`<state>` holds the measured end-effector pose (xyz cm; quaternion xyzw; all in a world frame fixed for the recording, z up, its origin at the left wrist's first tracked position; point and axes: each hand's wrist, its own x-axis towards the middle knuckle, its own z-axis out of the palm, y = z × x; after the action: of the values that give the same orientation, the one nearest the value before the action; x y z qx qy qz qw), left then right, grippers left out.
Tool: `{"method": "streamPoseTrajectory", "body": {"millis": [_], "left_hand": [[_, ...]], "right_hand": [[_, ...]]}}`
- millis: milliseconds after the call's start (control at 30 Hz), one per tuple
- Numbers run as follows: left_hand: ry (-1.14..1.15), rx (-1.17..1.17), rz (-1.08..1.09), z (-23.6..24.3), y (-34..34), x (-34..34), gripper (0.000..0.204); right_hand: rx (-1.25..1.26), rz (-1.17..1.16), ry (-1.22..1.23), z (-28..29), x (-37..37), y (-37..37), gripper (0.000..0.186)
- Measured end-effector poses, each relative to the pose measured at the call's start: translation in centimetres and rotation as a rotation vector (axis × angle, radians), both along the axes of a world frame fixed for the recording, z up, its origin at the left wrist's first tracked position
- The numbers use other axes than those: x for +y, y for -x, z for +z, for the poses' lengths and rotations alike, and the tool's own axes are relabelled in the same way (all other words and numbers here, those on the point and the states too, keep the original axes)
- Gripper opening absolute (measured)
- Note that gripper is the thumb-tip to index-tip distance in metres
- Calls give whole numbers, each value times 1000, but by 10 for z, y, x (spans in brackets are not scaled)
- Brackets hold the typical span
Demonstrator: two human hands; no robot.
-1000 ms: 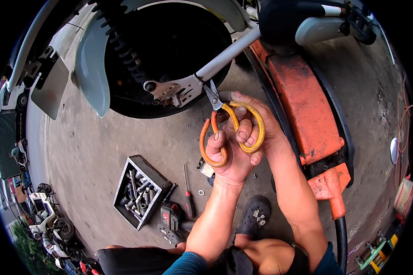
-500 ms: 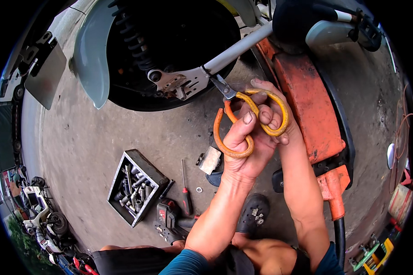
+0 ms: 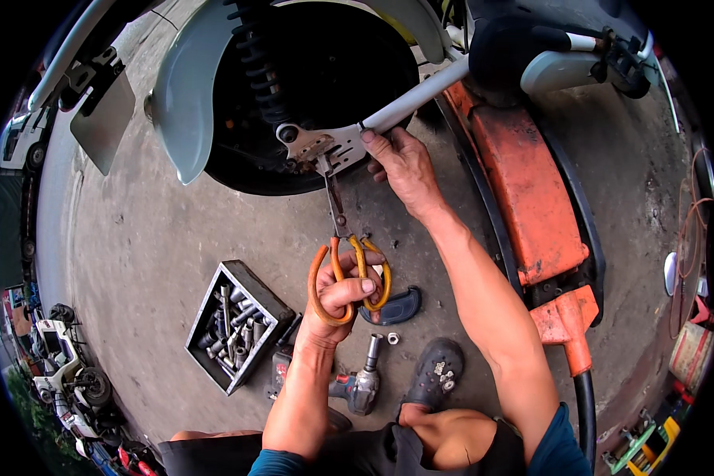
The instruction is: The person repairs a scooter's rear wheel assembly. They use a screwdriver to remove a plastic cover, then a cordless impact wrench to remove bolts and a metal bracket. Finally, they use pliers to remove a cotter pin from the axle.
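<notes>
My left hand [image 3: 347, 289] is closed round the handles of a pair of scissors [image 3: 339, 220] with orange and yellow coated loops. Their blades point up toward a slotted grey metal bracket [image 3: 345, 148], with the tips overlapping its lower edge in view; whether they touch it cannot be told. At the right end of that bracket, a thin black band [image 3: 362, 125] like a cable tie circles a grey tubular arm [image 3: 420, 97]. The thumb and forefinger of my right hand [image 3: 407, 170] pinch at this band. A black wheel [image 3: 333, 71] and a coil-spring shock absorber [image 3: 258, 63] are behind.
An orange floor jack [image 3: 523, 190] stands at the right. On the concrete lie a metal box [image 3: 274, 305] of sockets, a cordless impact wrench [image 3: 365, 389], a nut [image 3: 393, 338] and a dark curved part [image 3: 397, 308]. A grey fender [image 3: 184, 103] hangs at upper left.
The scissors have come away from the band, down and left in my left hand. My right hand has left their handles and moved up to the band.
</notes>
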<state>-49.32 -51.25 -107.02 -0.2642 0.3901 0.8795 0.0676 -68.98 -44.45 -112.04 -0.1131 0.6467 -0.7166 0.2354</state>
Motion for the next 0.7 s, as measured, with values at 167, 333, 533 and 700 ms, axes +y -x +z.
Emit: {"method": "streamPoseTrajectory", "body": {"millis": [167, 333, 533, 700], "left_hand": [[102, -25, -49, 4, -9, 3, 53], [71, -28, -64, 4, -18, 10, 51], [67, -25, -80, -5, -30, 10, 48], [19, -17, -73, -9, -36, 7, 47]], "right_hand": [[-23, -59, 69, -7, -8, -2, 56], [-80, -5, 92, -8, -12, 9, 52], [-196, -99, 57, 3, -14, 3, 55], [-295, -143, 19, 18, -17, -2, 52]]}}
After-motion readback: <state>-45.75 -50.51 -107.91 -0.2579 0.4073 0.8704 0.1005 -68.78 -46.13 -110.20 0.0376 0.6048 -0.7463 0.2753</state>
